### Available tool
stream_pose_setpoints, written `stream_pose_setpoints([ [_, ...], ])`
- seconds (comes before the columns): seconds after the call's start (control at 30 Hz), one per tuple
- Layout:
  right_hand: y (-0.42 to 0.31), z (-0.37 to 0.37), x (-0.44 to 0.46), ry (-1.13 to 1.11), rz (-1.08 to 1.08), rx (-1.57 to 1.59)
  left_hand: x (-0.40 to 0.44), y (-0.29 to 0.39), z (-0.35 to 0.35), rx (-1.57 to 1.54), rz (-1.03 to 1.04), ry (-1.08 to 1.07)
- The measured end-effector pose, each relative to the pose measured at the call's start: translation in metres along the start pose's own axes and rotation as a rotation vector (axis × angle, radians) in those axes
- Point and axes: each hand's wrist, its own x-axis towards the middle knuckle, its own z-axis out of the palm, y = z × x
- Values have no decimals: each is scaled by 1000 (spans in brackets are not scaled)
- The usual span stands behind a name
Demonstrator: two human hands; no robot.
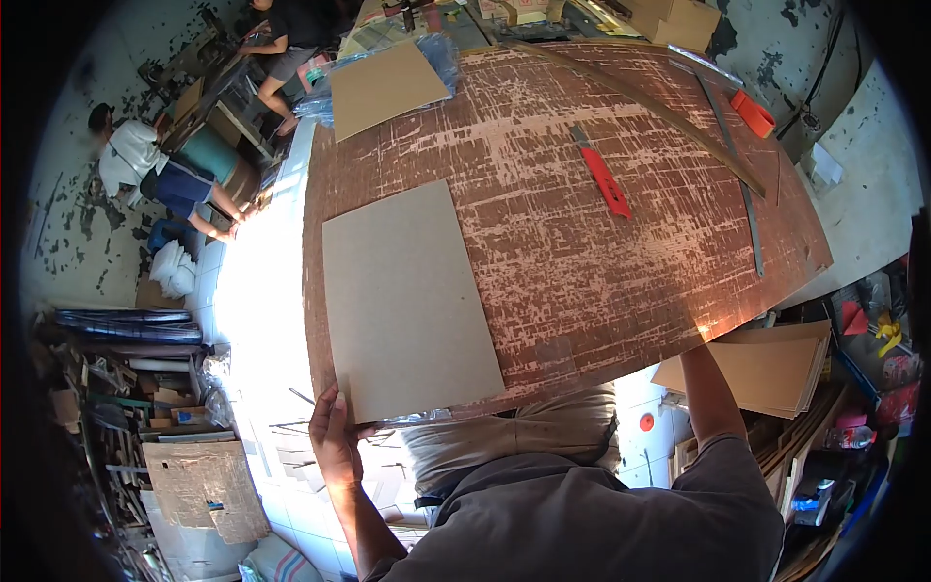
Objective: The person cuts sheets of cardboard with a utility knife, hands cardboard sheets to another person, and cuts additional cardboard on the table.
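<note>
A grey rectangular board (412, 301) lies on the left part of the scratched brown table (543, 233). My left hand (337, 427) grips the board's near left corner, with the thumb on top at the table's edge. My right arm reaches down past the table's near right edge towards a stack of brown cardboard sheets (766, 369); the table edge hides my right hand. A red utility knife (605, 179) rests on the table, right of the board.
A brown sheet (388, 85) lies on plastic at the far left. A long wooden strip (659, 109), a metal ruler (742, 184) and an orange tape roll (753, 114) lie at the right. Two people (131, 150) are at the upper left.
</note>
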Motion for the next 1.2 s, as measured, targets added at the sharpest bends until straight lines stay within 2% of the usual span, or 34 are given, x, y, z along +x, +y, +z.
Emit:
stream_pose_setpoints([
  [0.3, 25, -32, -8, -80, -35, -47, -1, -1, -1, 44, 1, 0],
  [0.57, 52, -53, -64, -202, -65, -103, 0, -3, -3, 104, -2, -10],
  [0.67, 51, -64, -85, -126, -70, -124, 0, -4, -4, 128, 15, -33],
  [0.77, 41, -68, -90, 115, -146, -111, -1, -3, -2, 154, 14, -18],
  [0.93, 51, -65, -84, 28, -95, -17, -1, -5, -1, 149, 42, 3],
  [1.0, 59, -62, -81, -14, -166, -156, -1, -8, -3, 127, 56, 4],
  [1.03, 48, -73, -83, -14, -163, -159, -1, -9, -3, 124, 54, 1],
  [1.1, 25, -98, -86, -37, 39, -19, -1, -9, -3, 121, 44, 5],
  [1.2, 21, -123, -84, -72, -16, -20, 0, -10, -5, 130, 43, 3],
])
